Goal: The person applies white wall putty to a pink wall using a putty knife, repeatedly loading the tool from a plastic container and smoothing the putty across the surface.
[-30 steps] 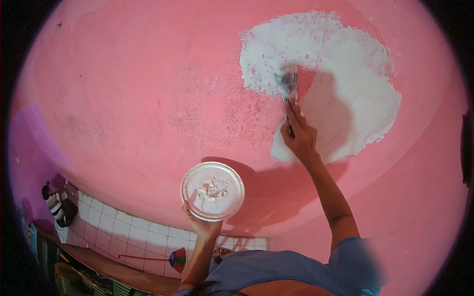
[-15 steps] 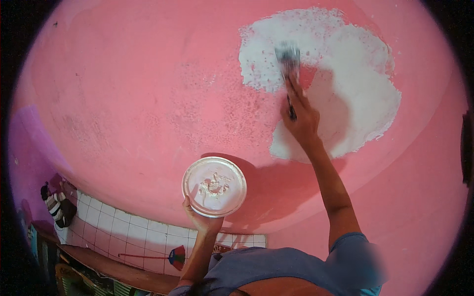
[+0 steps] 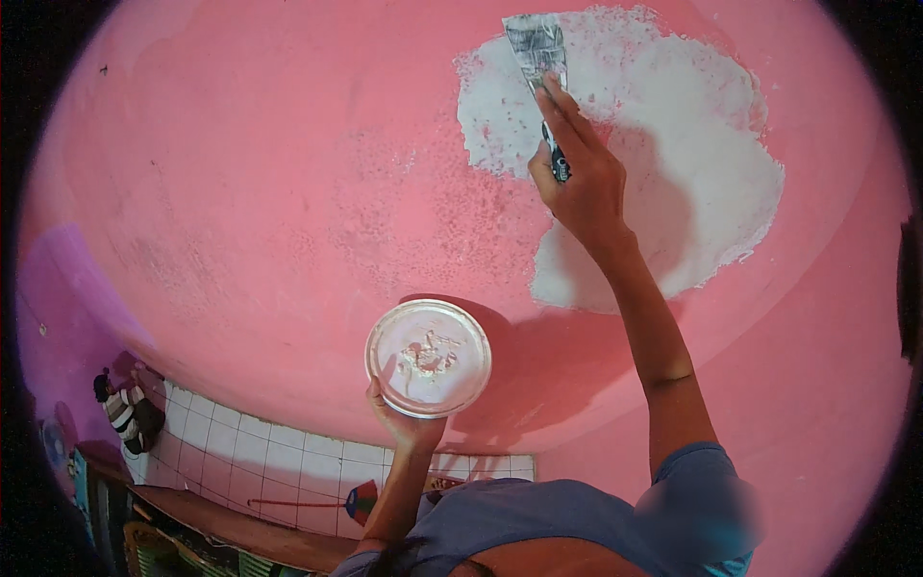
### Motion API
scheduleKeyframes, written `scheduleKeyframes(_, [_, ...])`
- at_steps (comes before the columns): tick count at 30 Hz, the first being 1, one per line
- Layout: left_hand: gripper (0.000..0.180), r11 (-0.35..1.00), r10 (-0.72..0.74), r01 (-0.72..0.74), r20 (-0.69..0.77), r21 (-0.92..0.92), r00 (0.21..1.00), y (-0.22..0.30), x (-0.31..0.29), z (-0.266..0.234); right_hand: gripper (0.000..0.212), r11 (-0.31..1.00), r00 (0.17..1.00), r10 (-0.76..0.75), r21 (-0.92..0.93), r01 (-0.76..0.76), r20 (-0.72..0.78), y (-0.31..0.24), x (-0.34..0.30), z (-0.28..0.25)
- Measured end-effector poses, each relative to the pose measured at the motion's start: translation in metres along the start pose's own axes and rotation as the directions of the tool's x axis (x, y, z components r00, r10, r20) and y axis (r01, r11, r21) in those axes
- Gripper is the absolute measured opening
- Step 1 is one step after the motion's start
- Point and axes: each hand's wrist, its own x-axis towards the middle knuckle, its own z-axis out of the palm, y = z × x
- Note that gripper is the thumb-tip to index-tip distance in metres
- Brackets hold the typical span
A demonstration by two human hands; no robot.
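Observation:
My right hand (image 3: 585, 183) is closed around the dark handle of a putty knife (image 3: 538, 53), with fingers stretched along its neck. The wide metal blade lies at the upper left edge of a white putty patch (image 3: 707, 125) on the pink wall (image 3: 269, 173). Pink specks show through the thinner putty near the blade. Low in front of me, my left hand (image 3: 409, 423) grips a round, pale lid (image 3: 428, 385) by its near edge. A small smear of putty sits in the lid's middle. The fingers under the lid are hidden.
Left of the patch, the wall has a rough, spotted area (image 3: 413, 212). Below are a white tiled floor (image 3: 274, 457), a red stick with a coloured end (image 3: 361, 502) and a brown wooden edge (image 3: 240, 529). A person in striped clothing (image 3: 130, 413) is at the far left.
My right hand has pushed the putty knife up and slightly left, toward the patch's upper edge. The lid in my left hand appears slightly further right.

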Motion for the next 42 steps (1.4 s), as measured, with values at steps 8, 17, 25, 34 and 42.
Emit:
scheduleKeyframes(8, [0.066, 0.998, 0.006, -0.005, 0.012, -0.056, 1.000, 0.001, 0.007, -0.020, 0.044, 0.998, 0.988, -0.051, -0.023, 0.055, 0.149, 0.021, -0.116, -0.002])
scheduleKeyframes(17, [0.070, 0.999, -0.015, 0.017, 0.038, -0.044, 0.999, 0.001, 0.007, -0.007, 0.056, 0.997, 0.996, -0.080, 0.010, 0.081, -0.024, -0.002, -0.012, 0.018])
scheduleKeyframes(25, [0.069, 0.995, -0.022, 0.019, -0.042, -0.094, 0.999, -0.007, 0.007, -0.020, 0.057, 0.999, 0.964, -0.032, 0.025, 0.026, 0.263, 0.005, -0.126, 0.025])
scheduleKeyframes(34, [0.073, 0.995, 0.009, -0.008, 0.010, -0.103, 1.000, -0.001, 0.010, -0.017, 0.052, 0.993, 0.994, -0.108, 0.053, 0.108, -0.009, 0.000, -0.042, 0.034])
scheduleKeyframes(42, [0.070, 0.995, 0.014, -0.018, -0.041, -0.099, 0.999, -0.003, 0.009, -0.016, 0.052, 0.998, 0.981, -0.051, -0.013, 0.054, 0.188, 0.000, -0.094, 0.041])
